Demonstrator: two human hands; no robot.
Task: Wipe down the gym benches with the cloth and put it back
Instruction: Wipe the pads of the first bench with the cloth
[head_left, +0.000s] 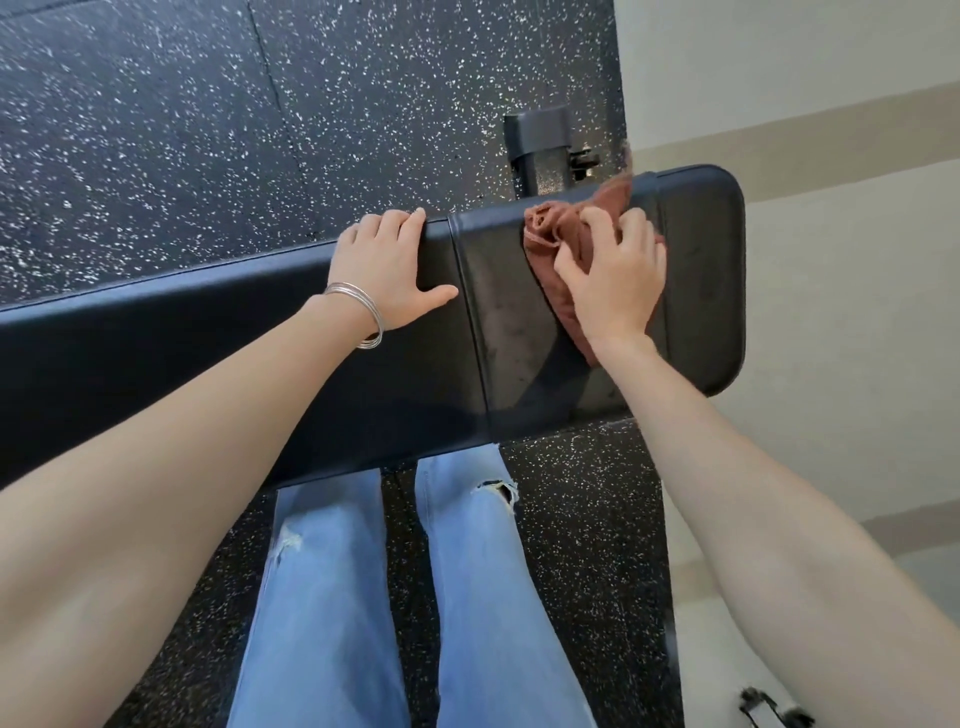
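Both bare forearms reach forward, well apart. The left hand (387, 270) lies palm down on the worktop (156, 353), fingers reaching its far edge, thumb spread wide. The right hand (613, 275), knuckles up, grips the bunched cloth (545, 228) with curled fingers.

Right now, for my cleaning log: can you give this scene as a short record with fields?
bench: black, padded, a seam between its long and short sections
cloth: rust-brown, bunched on the short section
right hand: grips the cloth against the padding
left hand: flat on the long section, fingers at its far edge
floor: black, white-speckled
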